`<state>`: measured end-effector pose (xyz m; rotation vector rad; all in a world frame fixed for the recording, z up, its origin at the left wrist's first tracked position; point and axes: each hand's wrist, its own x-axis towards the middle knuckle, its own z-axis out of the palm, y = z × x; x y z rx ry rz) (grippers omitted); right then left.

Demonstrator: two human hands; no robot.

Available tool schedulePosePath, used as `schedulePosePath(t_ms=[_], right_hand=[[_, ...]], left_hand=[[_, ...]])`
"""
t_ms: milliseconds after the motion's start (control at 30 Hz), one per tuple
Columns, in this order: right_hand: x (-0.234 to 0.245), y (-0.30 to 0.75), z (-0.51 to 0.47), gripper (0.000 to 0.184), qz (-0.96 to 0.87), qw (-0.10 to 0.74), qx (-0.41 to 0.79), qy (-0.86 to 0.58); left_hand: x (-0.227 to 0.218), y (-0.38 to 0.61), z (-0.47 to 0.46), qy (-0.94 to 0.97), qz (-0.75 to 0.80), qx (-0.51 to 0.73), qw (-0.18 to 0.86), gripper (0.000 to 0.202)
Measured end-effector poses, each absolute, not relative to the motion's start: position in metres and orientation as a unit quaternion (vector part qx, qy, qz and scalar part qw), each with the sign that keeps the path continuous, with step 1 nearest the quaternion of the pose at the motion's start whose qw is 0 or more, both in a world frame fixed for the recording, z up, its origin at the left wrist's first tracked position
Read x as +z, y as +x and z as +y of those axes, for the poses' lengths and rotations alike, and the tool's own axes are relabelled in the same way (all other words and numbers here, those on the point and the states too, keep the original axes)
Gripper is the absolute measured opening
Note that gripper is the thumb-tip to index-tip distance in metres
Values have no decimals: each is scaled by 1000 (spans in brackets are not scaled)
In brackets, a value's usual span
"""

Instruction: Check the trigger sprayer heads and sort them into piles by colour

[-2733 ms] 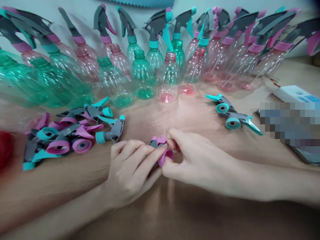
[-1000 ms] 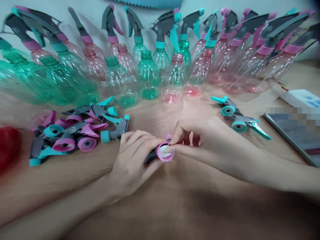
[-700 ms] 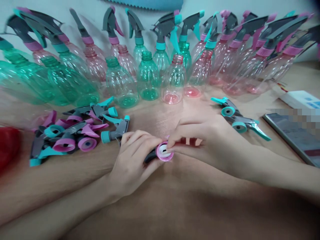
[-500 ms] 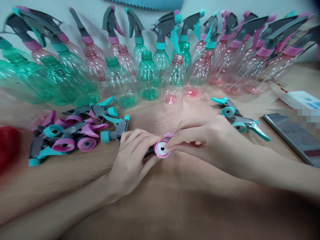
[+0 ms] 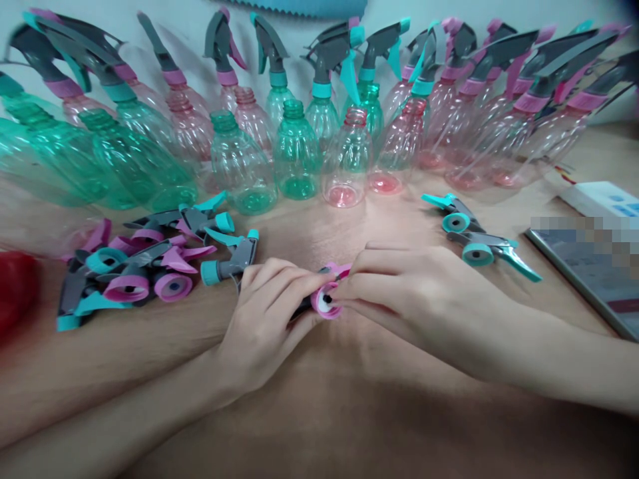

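Observation:
A trigger spray head with a pink collar (image 5: 336, 314) is held low over the table, its round opening facing me. A white disc (image 5: 323, 305) with a dark centre hole shows inside that collar. My left hand (image 5: 272, 306) wraps round the grey body of the spray head and hides most of it. From the other side, the bent fingers of my right hand (image 5: 399, 286) press together at the collar's right edge and cover part of the disc. Whether they pinch some small part there is hidden. Another spray head with a teal collar (image 5: 210, 273) lies just beyond my left knuckles.
At left lies a pile of spray heads (image 5: 150, 259); two more spray heads (image 5: 476, 247) rest at right. Behind stand rows of green bottles (image 5: 297, 159) and pink bottles (image 5: 348, 163), several capped. A phone (image 5: 589, 279), a white box (image 5: 602, 199) and a red object (image 5: 17, 293) flank me.
My right hand has shifted slightly and its fingertips now cover more of the white disc. The collar has turned and moved a little to the right, and more of the pink trigger shows.

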<state>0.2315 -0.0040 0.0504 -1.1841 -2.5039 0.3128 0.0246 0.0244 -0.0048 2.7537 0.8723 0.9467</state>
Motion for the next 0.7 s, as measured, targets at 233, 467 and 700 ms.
schedulePosePath(t_ms=[233,467,700], right_hand=[[40,223,-8,24,-906,212,11,-366],[26,217,-7,18,-863,293,74,-404],[22,223,1,12,-868,324,63,-372]], left_hand=[[-4,24,24,905,295,301,65,21],[-2,24,23,907,268,319,61,20],[-1,27,22,886,291,343,114,16]])
